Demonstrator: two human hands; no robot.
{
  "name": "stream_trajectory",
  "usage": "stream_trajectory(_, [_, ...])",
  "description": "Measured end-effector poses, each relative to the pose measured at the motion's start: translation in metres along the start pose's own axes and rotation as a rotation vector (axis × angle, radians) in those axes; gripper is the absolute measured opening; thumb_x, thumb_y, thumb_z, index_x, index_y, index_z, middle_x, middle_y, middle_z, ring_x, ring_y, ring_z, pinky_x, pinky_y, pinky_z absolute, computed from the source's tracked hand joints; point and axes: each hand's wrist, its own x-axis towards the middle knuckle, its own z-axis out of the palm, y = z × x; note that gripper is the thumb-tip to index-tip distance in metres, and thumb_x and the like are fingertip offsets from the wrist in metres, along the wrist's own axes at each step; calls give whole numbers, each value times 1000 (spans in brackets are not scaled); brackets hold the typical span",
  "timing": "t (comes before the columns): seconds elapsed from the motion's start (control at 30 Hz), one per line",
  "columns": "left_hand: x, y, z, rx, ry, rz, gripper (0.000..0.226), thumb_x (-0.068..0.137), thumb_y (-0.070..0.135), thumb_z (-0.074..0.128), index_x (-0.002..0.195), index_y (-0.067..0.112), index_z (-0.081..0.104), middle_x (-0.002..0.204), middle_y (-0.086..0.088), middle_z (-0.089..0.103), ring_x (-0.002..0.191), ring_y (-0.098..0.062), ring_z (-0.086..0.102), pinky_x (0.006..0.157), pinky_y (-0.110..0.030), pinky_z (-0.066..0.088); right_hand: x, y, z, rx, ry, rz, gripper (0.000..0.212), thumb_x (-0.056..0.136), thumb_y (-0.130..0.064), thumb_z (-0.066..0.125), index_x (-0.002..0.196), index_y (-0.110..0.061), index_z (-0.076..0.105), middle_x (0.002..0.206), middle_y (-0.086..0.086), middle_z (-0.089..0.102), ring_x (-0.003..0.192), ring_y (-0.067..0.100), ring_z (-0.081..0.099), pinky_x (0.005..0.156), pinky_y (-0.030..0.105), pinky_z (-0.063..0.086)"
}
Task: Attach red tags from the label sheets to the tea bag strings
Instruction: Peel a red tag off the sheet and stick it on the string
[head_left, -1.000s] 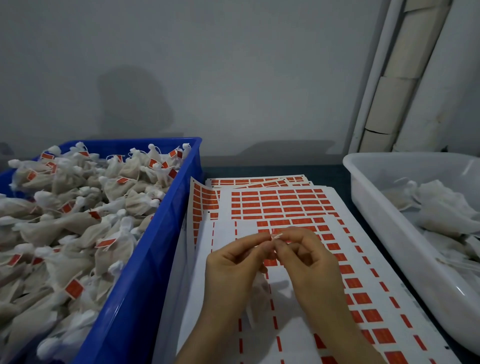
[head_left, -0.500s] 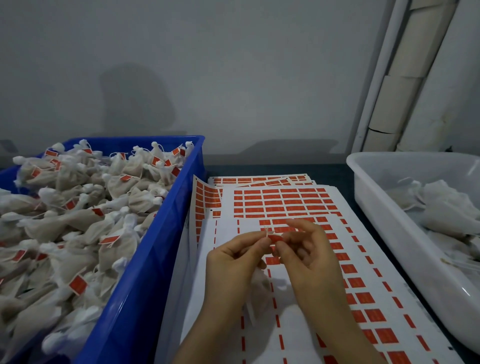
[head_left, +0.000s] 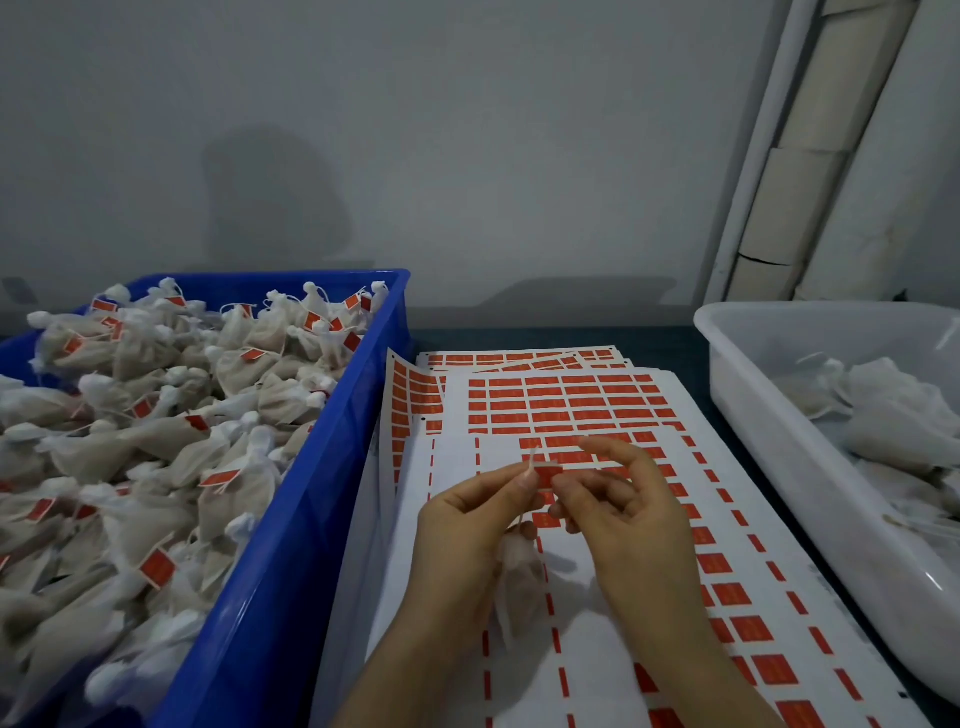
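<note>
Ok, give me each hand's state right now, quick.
Left hand: pinches the tea bag string.
Right hand: pinches the red tag.

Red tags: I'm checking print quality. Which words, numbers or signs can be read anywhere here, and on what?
Nothing can be read.
Unpeeled tags on the label sheet: faint print, too blurred.
Held tag: too blurred.
Attached tags in the blue crate: too small.
Blue crate, white tub: no text shows.
</note>
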Motion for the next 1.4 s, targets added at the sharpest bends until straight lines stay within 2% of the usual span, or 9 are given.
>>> stream_trajectory(0.13, [0, 0, -1, -21, -7, -8, 17, 67, 36, 66, 81, 41, 75, 90, 12, 74, 86, -5, 69, 72, -23, 54, 0, 0, 0, 29, 17, 19, 33, 65, -39, 64, 95, -35, 50, 77, -32, 64, 70, -6, 65, 52, 3, 44])
stream_trajectory(0.3, [1, -1, 0, -20, 7, -18, 18, 67, 36, 66, 82, 40, 75, 90, 11, 74, 86, -7, 69, 84, -32, 55, 1, 1, 0, 34, 28, 14, 33, 64, -38, 65, 93, -33, 50, 71, -33, 63, 67, -7, 64, 50, 2, 42])
stream_trajectory(0.53, [2, -4, 0, -7, 38, -31, 24, 68, 35, 66, 87, 24, 75, 91, 10, 74, 89, -13, 70, 87, -36, 54, 3, 6, -1, -11, 49, 14, 26, 72, -30, 69, 87, -33, 48, 65, -38, 59, 62, -12, 61, 45, 0, 38])
stream_trajectory(0.67, [3, -5, 0, 22, 43, -33, 16, 80, 29, 65, 92, 23, 74, 90, 10, 74, 86, -8, 70, 84, -32, 54, 3, 6, -1, -17, 48, 18, 26, 71, -29, 69, 86, -32, 48, 67, -38, 60, 62, -11, 62, 46, 1, 40])
stream_trajectory(0.77, [3, -6, -1, 24, 57, -39, 13, 82, 28, 65, 91, 23, 74, 89, 11, 74, 85, -10, 70, 82, -31, 54, 2, 6, 1, -31, 53, 25, 29, 64, -39, 66, 87, -33, 50, 66, -28, 64, 66, -9, 63, 48, 1, 41])
stream_trajectory(0.9, [3, -5, -2, 7, 60, -37, 12, 84, 27, 64, 91, 22, 73, 88, 11, 73, 84, -6, 69, 78, -29, 56, 2, 4, 1, -66, 52, 19, 28, 63, -48, 61, 87, -35, 54, 83, -26, 61, 72, -3, 63, 55, 0, 43])
stream_trajectory(0.97, [3, -5, -3, 18, 57, -26, 13, 81, 29, 64, 88, 24, 73, 88, 11, 73, 83, -5, 69, 77, -28, 57, 2, 2, 0, -64, 35, 19, 22, 67, -50, 56, 84, -37, 56, 82, -25, 62, 72, -4, 63, 54, -1, 42])
stream_trajectory(1.13, [-1, -1, -1, 46, 8, 37, 16, 71, 36, 64, 82, 42, 74, 90, 13, 73, 87, -9, 70, 71, -23, 57, 0, 1, 3, -69, -76, 4, 16, 69, -48, 54, 82, -38, 58, 76, -41, 59, 80, -18, 55, 57, -3, 40])
stream_trajectory(1.4, [-2, 2, 3, 25, 18, 55, 15, 83, 21, 66, 79, 33, 75, 85, 10, 74, 81, -9, 71, 58, -17, 54, 0, 4, -1, -89, -40, -22, 2, 78, -36, 58, 79, -36, 60, 76, -35, 62, 75, -12, 59, 57, 0, 42])
